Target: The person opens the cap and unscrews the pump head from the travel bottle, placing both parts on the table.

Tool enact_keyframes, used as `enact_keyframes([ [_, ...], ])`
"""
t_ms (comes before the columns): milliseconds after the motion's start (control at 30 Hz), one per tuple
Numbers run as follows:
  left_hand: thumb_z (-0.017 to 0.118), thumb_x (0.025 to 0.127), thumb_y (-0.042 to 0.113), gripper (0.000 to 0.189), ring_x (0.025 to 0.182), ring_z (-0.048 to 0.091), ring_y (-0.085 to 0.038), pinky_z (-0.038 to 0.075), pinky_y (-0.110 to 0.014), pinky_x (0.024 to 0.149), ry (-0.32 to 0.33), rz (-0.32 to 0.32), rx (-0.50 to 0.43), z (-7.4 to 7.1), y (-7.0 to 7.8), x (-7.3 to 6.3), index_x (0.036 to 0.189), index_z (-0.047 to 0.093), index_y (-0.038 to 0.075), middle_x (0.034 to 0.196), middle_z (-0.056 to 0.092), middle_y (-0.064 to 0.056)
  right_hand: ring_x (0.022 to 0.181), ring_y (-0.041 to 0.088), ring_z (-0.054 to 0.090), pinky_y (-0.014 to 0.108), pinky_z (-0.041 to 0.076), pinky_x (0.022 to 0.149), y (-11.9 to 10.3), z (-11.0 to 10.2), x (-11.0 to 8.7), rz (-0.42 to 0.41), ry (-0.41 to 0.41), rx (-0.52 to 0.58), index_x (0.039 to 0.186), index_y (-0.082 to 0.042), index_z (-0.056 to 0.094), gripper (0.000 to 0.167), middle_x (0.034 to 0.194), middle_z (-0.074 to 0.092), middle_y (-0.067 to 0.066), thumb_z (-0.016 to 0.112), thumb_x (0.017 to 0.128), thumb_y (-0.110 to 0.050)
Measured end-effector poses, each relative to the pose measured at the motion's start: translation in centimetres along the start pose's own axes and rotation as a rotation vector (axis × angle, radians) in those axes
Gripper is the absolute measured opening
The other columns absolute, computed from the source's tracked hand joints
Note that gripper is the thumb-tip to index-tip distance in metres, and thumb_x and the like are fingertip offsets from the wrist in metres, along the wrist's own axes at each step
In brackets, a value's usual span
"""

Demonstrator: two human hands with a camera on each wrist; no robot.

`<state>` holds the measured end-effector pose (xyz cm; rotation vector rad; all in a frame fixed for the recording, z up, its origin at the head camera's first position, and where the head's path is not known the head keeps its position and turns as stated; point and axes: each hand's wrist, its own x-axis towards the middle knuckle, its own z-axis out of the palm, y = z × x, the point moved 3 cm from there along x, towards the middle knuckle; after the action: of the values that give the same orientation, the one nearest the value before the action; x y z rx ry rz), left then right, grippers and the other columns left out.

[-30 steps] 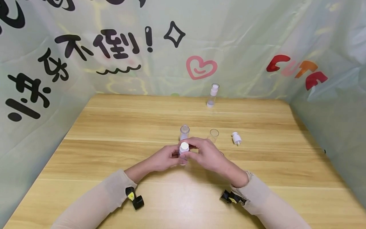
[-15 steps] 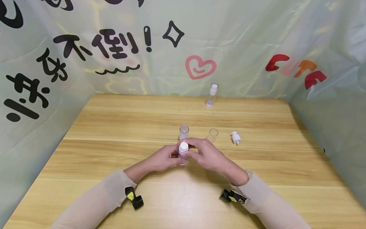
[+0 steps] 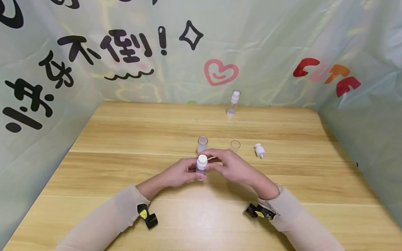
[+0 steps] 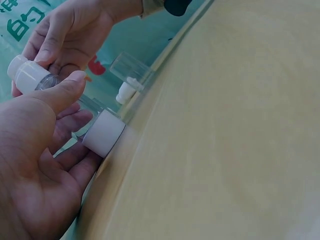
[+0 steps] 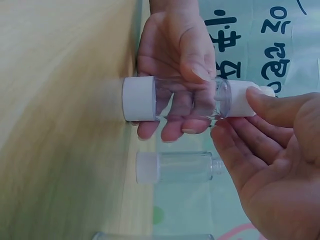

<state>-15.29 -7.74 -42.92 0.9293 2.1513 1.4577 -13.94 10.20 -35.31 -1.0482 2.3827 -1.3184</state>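
A clear bottle [image 3: 200,173] with a white base stands upright on the table, a white pump top [image 3: 202,162] on its neck. My left hand [image 3: 183,172] holds the bottle's body, thumb in front and fingers behind, as the right wrist view also shows. With thumb and fingers, my right hand [image 3: 232,166] pinches the white pump top from the right. Just behind stands a second clear bottle [image 3: 202,143]; its threaded neck [image 5: 217,166] is bare in the right wrist view.
A clear cap [image 3: 235,144] stands right of the second bottle. Further right a loose white pump [image 3: 260,151] lies on the table [image 3: 125,129]. At the back stands a capped pump bottle [image 3: 233,104], close to the printed cloth [image 3: 267,45].
My right hand has shifted slightly right and its wrist has turned a little round the pump top. A clear rim once seen beside it is now hidden. The left hand stays put.
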Motion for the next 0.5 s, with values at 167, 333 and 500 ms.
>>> enact_keyframes([
  [167, 0.071, 0.092, 0.022, 0.025, 0.095, 0.066, -0.011, 0.054, -0.030, 0.085, -0.009, -0.001, -0.017, 0.0, 0.1, 0.1, 0.112, 0.064, 0.010, 0.104, 0.069, -0.001, 0.109, 0.019, 0.064, 0.034, 0.051, 0.094, -0.1, 0.1, 0.1, -0.015, 0.041, -0.046, 0.129, -0.009, 0.061, 0.042, 0.122, 0.066, 0.003, 0.073, 0.089, -0.013],
  [333, 0.071, 0.092, 0.023, 0.023, 0.097, 0.066, -0.010, 0.053, -0.029, 0.088, -0.006, -0.012, -0.006, 0.0, 0.1, 0.1, 0.110, 0.065, 0.011, 0.106, 0.069, 0.000, 0.104, 0.018, 0.065, 0.033, 0.053, 0.091, -0.1, 0.7, 0.1, -0.014, 0.108, -0.106, 0.128, -0.009, 0.061, 0.045, 0.120, 0.067, 0.003, 0.076, 0.087, -0.020],
  [500, 0.071, 0.091, 0.026, 0.025, 0.100, 0.065, -0.009, 0.053, -0.028, 0.088, 0.008, -0.027, 0.024, 0.0, 0.1, 0.1, 0.111, 0.065, 0.013, 0.110, 0.069, 0.003, 0.100, 0.015, 0.065, 0.033, 0.054, 0.088, -0.2, 1.2, 0.2, -0.004, 0.164, -0.128, 0.125, -0.008, 0.063, 0.046, 0.113, 0.069, 0.000, 0.078, 0.084, -0.023],
])
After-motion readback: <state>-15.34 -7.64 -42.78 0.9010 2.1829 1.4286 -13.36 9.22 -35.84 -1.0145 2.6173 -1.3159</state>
